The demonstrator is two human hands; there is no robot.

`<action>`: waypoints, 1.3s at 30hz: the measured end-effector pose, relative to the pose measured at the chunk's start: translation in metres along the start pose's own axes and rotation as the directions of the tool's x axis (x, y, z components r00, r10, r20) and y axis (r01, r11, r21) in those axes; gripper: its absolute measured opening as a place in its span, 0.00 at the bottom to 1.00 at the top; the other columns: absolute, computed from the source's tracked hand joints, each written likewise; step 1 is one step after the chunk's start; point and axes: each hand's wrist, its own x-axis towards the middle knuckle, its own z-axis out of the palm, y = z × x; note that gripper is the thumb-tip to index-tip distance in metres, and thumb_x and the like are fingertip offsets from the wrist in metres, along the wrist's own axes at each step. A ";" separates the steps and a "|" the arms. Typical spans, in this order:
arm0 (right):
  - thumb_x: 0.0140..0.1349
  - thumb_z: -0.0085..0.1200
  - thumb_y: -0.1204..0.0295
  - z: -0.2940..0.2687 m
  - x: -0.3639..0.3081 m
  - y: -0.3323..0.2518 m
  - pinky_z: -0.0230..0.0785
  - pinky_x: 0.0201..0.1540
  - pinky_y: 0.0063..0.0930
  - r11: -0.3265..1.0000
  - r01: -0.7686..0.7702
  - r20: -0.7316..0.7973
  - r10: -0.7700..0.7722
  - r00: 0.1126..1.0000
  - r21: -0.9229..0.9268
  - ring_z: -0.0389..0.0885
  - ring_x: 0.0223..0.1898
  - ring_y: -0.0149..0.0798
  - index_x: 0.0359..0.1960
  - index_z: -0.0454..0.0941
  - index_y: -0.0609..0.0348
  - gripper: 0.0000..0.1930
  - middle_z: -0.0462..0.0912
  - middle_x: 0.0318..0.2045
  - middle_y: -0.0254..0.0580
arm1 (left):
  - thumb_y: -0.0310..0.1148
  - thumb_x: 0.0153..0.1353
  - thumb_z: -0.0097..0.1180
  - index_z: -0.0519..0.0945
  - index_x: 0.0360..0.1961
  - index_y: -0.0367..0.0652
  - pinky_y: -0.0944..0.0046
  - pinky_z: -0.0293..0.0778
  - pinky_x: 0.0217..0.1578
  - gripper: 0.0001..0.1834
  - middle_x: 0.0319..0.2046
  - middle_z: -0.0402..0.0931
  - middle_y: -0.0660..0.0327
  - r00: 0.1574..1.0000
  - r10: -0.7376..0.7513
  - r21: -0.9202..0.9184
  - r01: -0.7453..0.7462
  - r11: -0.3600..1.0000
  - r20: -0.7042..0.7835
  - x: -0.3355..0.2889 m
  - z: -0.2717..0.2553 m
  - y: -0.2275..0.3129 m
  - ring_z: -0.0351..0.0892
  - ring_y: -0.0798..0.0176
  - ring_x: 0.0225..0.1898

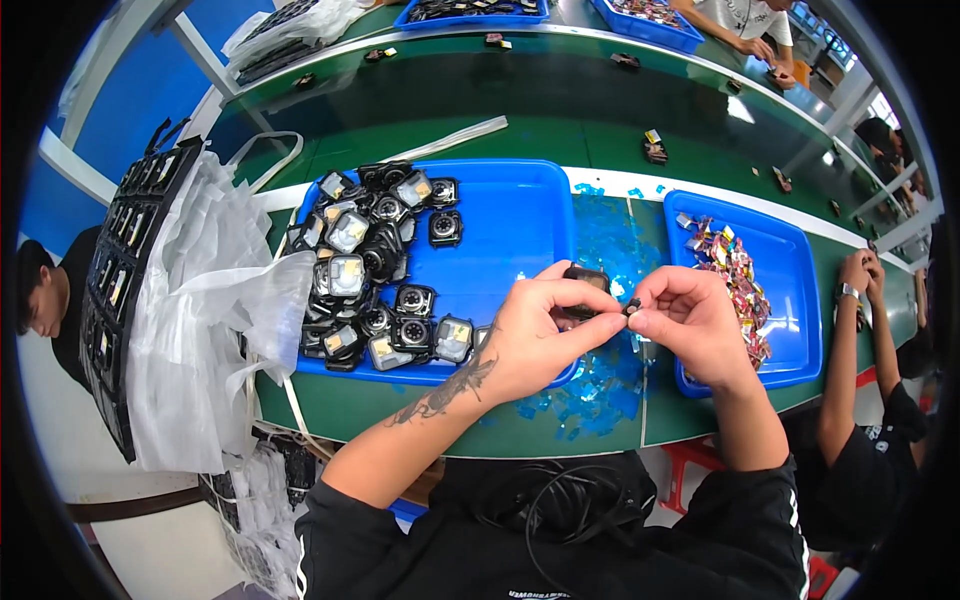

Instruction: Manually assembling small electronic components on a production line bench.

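My left hand (538, 335) grips a small black square watch body (586, 277) over the right edge of a blue tray (520, 215). My right hand (690, 322) pinches a tiny dark part (632, 306) and holds it against that watch body. Both hands meet above the green workbench (440, 410). Several more black watch bodies (375, 270) lie piled in the tray's left half.
A second blue tray (790, 300) at the right holds several small colourful parts. Blue film scraps (590, 400) litter the bench between the trays. White plastic bags (215, 300) and a black compartment tray (125, 270) sit at the left. Other people work at right, left and across the bench.
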 end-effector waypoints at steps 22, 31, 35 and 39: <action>0.63 0.57 0.75 0.008 -0.007 0.003 0.68 0.35 0.15 0.991 0.092 -0.116 -0.104 0.988 -0.102 0.74 0.31 0.19 0.34 0.79 0.67 0.06 0.80 0.29 0.31 | 0.24 0.54 0.66 0.84 0.36 0.38 0.65 0.74 0.41 0.08 0.39 0.76 0.56 0.991 0.133 0.275 -0.120 0.954 -0.027 -0.005 0.011 0.002 0.78 0.62 0.41; 0.65 0.56 0.72 -0.006 0.002 0.010 0.62 0.29 0.17 0.991 -0.119 0.051 0.116 0.992 0.058 0.70 0.27 0.19 0.33 0.79 0.65 0.07 0.78 0.27 0.28 | 0.23 0.52 0.67 0.84 0.34 0.39 0.63 0.75 0.41 0.08 0.39 0.77 0.56 0.886 0.458 0.619 -0.400 0.676 0.073 -0.004 0.010 0.001 0.79 0.60 0.40; 0.62 0.55 0.75 0.008 0.009 0.009 0.67 0.31 0.25 0.791 0.091 -0.190 -0.254 0.948 -0.605 0.77 0.25 0.34 0.38 0.79 0.61 0.05 0.76 0.23 0.37 | 0.22 0.51 0.67 0.84 0.33 0.39 0.67 0.74 0.41 0.07 0.38 0.77 0.57 0.981 0.167 0.304 -0.129 0.944 -0.103 -0.006 0.013 0.006 0.78 0.64 0.41; 0.58 0.58 0.77 0.002 0.006 0.013 0.73 0.33 0.37 0.382 0.254 -0.010 -0.569 0.822 -0.889 0.80 0.30 0.49 0.43 0.79 0.62 0.11 0.80 0.31 0.45 | 0.24 0.58 0.64 0.84 0.37 0.33 0.70 0.75 0.39 0.07 0.38 0.77 0.59 0.991 0.016 -0.130 -0.033 0.991 -0.133 -0.002 0.004 -0.003 0.77 0.69 0.40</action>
